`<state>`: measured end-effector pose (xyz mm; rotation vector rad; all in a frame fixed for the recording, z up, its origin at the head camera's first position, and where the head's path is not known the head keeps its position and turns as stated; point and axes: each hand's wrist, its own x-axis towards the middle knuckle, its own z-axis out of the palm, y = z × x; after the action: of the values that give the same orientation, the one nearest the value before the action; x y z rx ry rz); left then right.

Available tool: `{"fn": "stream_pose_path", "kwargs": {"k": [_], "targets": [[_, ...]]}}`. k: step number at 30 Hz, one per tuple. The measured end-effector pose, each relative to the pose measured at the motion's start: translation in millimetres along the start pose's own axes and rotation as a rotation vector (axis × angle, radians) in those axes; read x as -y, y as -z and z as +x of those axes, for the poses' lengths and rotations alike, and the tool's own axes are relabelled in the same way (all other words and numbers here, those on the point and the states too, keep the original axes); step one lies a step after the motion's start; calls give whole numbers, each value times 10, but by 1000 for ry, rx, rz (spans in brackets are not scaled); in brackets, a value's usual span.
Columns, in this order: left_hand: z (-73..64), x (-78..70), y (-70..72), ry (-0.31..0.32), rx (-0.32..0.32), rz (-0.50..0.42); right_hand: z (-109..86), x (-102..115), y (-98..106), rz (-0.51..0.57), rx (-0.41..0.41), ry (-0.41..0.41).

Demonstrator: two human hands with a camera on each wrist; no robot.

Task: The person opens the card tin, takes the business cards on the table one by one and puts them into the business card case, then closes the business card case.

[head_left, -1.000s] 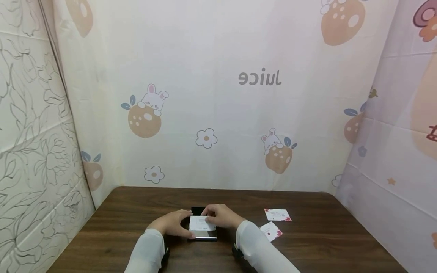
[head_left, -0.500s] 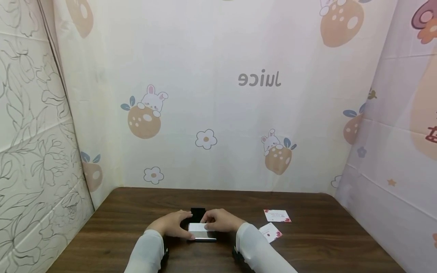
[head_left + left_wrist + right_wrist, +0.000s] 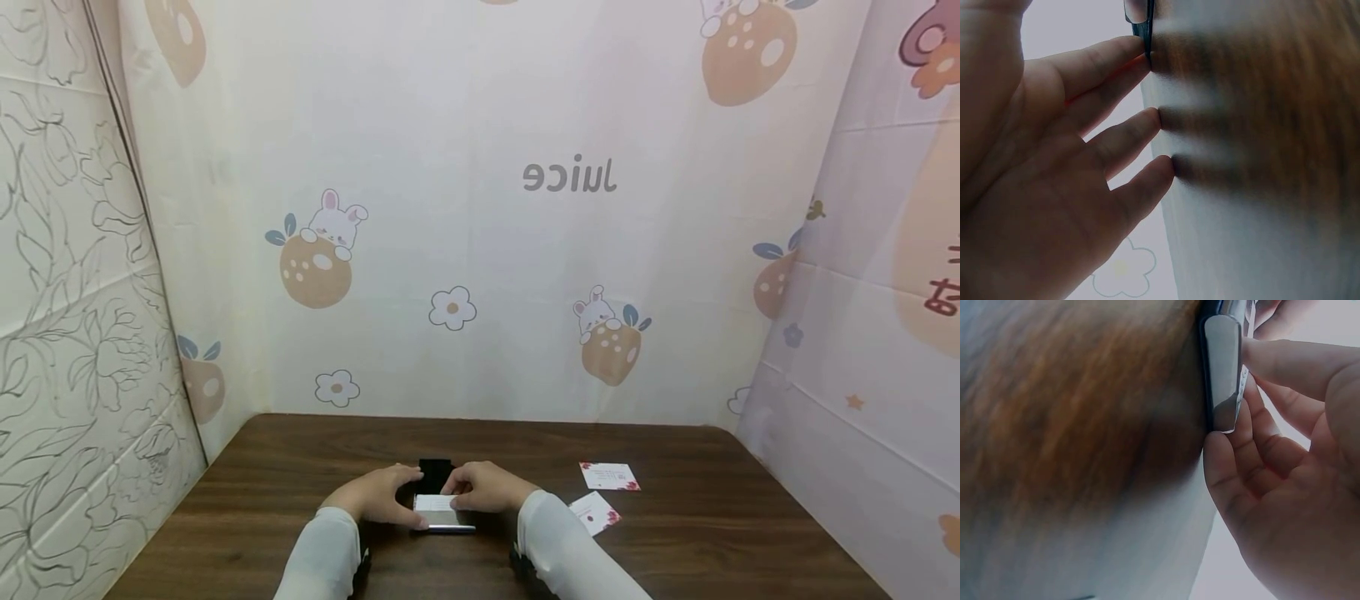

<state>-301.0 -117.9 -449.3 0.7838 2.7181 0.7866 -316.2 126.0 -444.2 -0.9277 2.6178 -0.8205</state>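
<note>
A silver and black business card case (image 3: 448, 528) lies on the table in the head view, its black flap (image 3: 433, 473) spread away from me. White business cards (image 3: 432, 502) sit over the silver part. My left hand (image 3: 377, 495) holds the case at its left side, thumb at the near corner; in the left wrist view other fingertips rest on the table. My right hand (image 3: 489, 487) pinches the cards between thumb and bent index finger. In the right wrist view the case's silver end (image 3: 1222, 369) stands beside my fingers. The fingers partly cover the cards.
Two white cards with pink flower corners lie on the right: a far card (image 3: 609, 476) and a nearer card (image 3: 592, 512) close to my right sleeve. The brown wooden table (image 3: 712, 517) ends at a patterned curtain (image 3: 510, 350) behind.
The business card under my right hand has slid toward me, and its printed face shows less. More of the black flap is visible. My left hand has stayed in place.
</note>
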Motion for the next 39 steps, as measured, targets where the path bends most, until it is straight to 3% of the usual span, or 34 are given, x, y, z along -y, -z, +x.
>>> {"fn": "stream_pose_path", "kwargs": {"k": [10, 21, 39], "targets": [[3, 3, 6, 0, 4, -1, 31, 5, 5, -8, -10, -39], [-1, -4, 6, 8, 9, 1, 34, -3, -9, -23, -14, -20], [-7, -5, 25, 15, 14, -12, -98, 17, 88, -225, 11, 108]]}}
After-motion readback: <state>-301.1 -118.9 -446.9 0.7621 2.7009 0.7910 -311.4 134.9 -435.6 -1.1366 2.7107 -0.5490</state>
